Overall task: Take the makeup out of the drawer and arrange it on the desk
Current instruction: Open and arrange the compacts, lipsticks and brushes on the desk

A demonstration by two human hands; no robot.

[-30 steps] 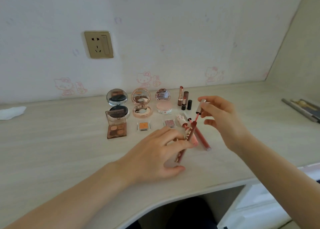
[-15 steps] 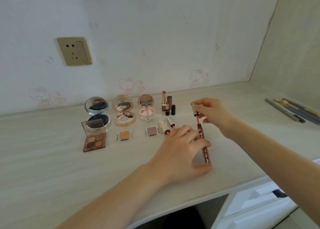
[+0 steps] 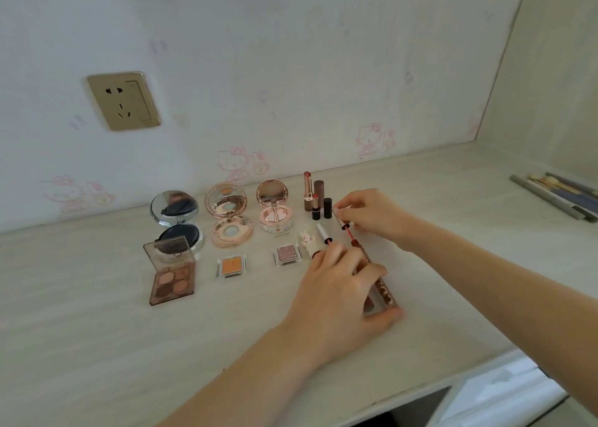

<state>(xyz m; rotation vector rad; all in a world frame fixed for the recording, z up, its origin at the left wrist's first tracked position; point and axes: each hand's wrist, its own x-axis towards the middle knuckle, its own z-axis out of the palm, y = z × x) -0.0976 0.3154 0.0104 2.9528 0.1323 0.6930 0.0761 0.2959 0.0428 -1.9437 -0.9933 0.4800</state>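
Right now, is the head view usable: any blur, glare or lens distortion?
Head view: even, soft daylight with faint shadows; wide-angle bending shows along the desk edge; the silver compact mirror reflects brightly; both the left hand and right hand look sharp.

On the counter (image 3: 97,345), three open compacts (image 3: 229,214) stand in a row along the wall. In front of them lie a palette (image 3: 171,276) at left and two small pans (image 3: 231,265) to its right. Lipsticks (image 3: 318,197) stand right of the compacts. My left hand (image 3: 343,294) lies right of the pans, with my right hand (image 3: 372,214) behind it. Brushes (image 3: 559,197) lie far right.
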